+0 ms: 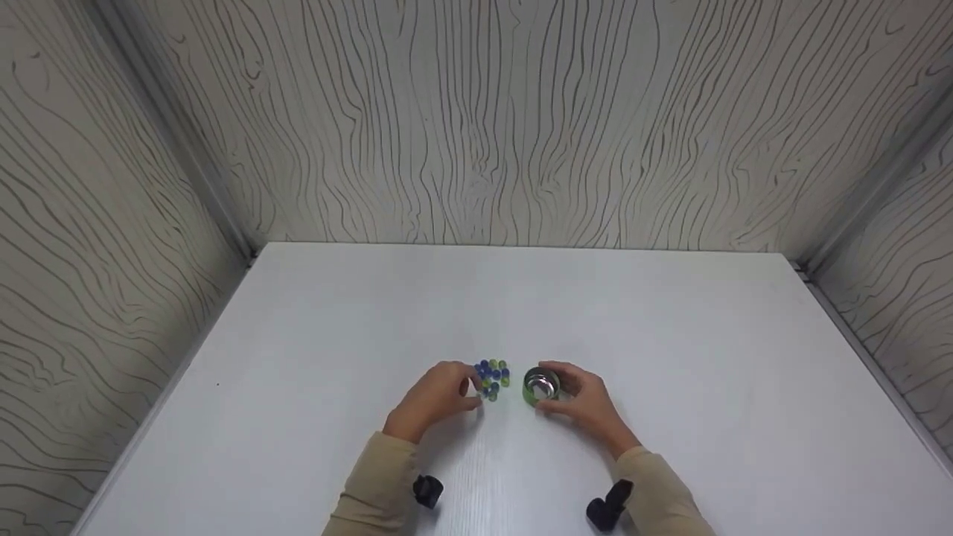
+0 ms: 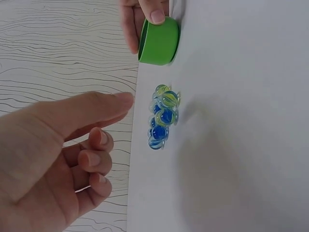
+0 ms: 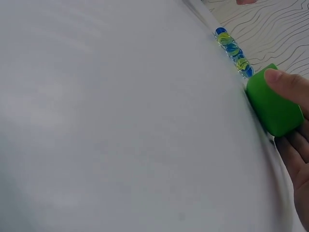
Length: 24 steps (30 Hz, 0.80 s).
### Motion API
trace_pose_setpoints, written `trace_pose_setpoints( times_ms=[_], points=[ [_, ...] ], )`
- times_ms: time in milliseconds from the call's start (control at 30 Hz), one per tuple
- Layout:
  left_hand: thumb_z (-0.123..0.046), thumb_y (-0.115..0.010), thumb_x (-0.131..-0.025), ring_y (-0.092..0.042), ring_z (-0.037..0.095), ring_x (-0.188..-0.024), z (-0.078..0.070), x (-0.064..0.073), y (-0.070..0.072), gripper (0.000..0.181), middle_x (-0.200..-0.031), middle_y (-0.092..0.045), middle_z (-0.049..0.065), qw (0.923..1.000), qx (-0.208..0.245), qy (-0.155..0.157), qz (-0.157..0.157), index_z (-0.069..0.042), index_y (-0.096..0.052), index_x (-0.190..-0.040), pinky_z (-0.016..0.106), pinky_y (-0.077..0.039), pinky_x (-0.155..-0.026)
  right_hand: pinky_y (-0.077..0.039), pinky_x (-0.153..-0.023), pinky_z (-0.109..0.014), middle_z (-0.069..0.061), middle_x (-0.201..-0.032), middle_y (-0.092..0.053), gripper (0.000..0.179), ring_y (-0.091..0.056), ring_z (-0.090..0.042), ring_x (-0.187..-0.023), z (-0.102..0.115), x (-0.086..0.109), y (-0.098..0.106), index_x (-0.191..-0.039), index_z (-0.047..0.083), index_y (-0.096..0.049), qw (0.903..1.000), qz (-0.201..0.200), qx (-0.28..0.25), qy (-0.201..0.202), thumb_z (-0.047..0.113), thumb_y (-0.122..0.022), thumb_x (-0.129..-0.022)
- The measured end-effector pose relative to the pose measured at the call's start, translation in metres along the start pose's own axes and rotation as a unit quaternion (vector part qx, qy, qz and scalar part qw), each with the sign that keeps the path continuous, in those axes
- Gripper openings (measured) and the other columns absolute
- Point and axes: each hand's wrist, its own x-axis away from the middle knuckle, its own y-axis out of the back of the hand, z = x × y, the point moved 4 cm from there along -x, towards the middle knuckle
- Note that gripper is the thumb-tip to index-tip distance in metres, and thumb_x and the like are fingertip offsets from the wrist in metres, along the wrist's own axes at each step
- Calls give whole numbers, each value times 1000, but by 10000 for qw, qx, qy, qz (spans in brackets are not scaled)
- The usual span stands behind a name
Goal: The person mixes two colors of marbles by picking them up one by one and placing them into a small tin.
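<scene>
Several glass marbles (image 1: 496, 374), blue and yellow-green, lie in a cluster on the white table. My left hand (image 1: 439, 394) is just left of them, with its thumb and index finger pointing toward the cluster. In the left wrist view, the other fingers of that left hand (image 2: 63, 159) are loosely curled and nothing is held. To the right of the marbles stands a small round green cup (image 1: 530, 397) with a shiny metallic inside. My right hand (image 1: 588, 402) grips this cup (image 3: 273, 106) from the right side, thumb on the near wall and fingers around the far one.
The white table (image 1: 670, 320) reaches back to a wood-grain patterned wall (image 1: 476, 126). Similar panels rise along both sides. Black wrist cameras (image 1: 427, 491) sit on both tan sleeves (image 1: 380, 476).
</scene>
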Motion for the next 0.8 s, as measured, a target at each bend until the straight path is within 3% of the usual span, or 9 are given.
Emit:
trace_pose_setpoints(
  times_ms=[233, 467, 800],
  points=[
    [-13, -73, -82, -44, 9, -68, -6, -3, -2, 14, -74, -54, -1, 10000, 25, -6, 7, -6, -71, -94, 22, -37, -62, -43, -106, -37, -17, -133, -60, 62, -54, -33, -129, -1, 1, -4, -127, 6, -60, 10000, 38, -83, 30, 16, -84, -71],
    [-13, -74, -82, -44, 8, -69, -11, -5, -4, 14, -82, -65, 8, 9999, -34, -160, -41, -7, -73, -95, 21, -39, -63, -44, -106, -34, -19, -134, -59, 64, -52, -36, -130, -1, 1, -7, -128, 3, -58, 9996, 89, -220, 117, 15, -84, -71],
    [-14, -73, -83, -46, 9, -70, -14, -10, -8, 15, -81, -63, 4, 10000, -20, 35, -42, -9, -73, -96, 20, -41, -63, -44, -106, -35, -17, -134, -59, 67, -53, -35, -129, -7, -3, -6, -130, 4, -56, 9996, 12, -277, 51, 14, -85, -70]
  ],
)
